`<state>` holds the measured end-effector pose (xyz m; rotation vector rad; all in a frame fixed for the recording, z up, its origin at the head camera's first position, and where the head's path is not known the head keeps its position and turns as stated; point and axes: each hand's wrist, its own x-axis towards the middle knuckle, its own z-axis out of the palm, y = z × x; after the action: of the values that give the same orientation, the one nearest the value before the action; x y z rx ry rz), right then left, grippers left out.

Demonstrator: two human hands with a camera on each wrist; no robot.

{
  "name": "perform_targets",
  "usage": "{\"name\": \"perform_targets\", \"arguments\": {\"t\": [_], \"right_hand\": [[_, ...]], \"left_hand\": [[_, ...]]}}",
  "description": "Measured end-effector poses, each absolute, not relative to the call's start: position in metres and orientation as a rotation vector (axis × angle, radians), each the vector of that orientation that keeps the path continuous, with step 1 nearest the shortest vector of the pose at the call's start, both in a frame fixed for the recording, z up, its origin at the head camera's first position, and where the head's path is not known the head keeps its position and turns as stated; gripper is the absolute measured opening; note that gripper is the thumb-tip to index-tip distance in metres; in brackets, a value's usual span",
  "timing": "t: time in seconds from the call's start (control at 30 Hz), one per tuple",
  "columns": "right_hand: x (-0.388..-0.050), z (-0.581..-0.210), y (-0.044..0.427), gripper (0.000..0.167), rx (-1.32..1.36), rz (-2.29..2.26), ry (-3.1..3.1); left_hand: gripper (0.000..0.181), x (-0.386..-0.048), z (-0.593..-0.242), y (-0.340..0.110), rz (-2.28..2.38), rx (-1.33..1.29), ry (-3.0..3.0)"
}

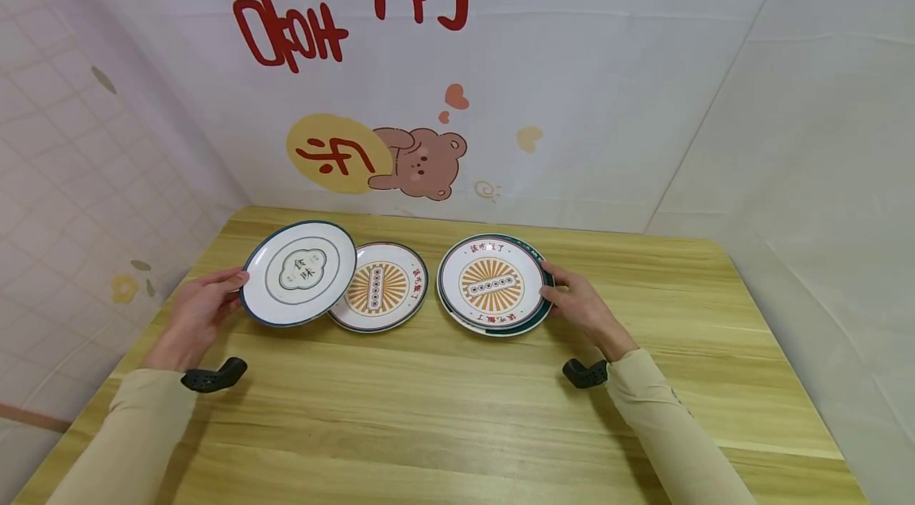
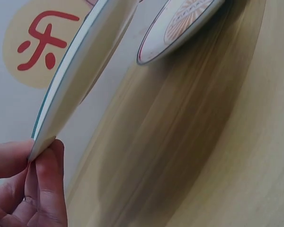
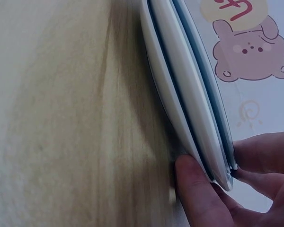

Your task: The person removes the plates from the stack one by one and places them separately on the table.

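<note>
My left hand (image 1: pixel 200 308) pinches the left edge of a white plate (image 1: pixel 332 255) with a blue rim and characters in its middle. In the left wrist view, this plate (image 2: pixel 80 71) is raised above the table and tilted. In the head view it partly covers a second plate (image 1: pixel 396 306) with an orange sunburst, lying on the table. To the right is a stack of plates (image 1: pixel 493 314), a sunburst plate on top and a green rim showing below. My right hand (image 1: pixel 579 302) grips the stack's right edge; the right wrist view shows thumb and fingers around the stacked rims (image 3: pixel 199 109).
The wood-grain table (image 1: pixel 400 418) extends in front of the plates and to the right. A white wall sheet (image 1: pixel 586 108) with red characters and a printed bear (image 1: pixel 425 163) stands behind. Black wrist devices (image 1: pixel 214 375) are strapped at both sleeves.
</note>
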<state>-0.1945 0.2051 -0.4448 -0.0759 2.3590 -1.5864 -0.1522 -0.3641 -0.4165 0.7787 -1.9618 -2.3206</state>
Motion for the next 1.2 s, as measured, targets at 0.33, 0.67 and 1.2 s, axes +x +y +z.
{"name": "perform_targets", "arguments": {"t": [0.33, 0.67, 1.2], "right_hand": [[-0.195, -0.445, 0.205, 0.058, -0.082, -1.586, 2.353], [-0.194, -0.444, 0.205, 0.058, -0.089, -1.560, 2.372], [-0.194, -0.445, 0.205, 0.058, -0.097, -1.609, 2.341]], "left_hand": [[0.027, -0.153, -0.422, -0.379, -2.331, 0.821, -1.884], [0.031, -0.152, -0.425, -0.395, -2.277, 0.915, -1.917], [0.036, -0.149, -0.437, -0.415, -2.235, 1.049, -1.889]]}}
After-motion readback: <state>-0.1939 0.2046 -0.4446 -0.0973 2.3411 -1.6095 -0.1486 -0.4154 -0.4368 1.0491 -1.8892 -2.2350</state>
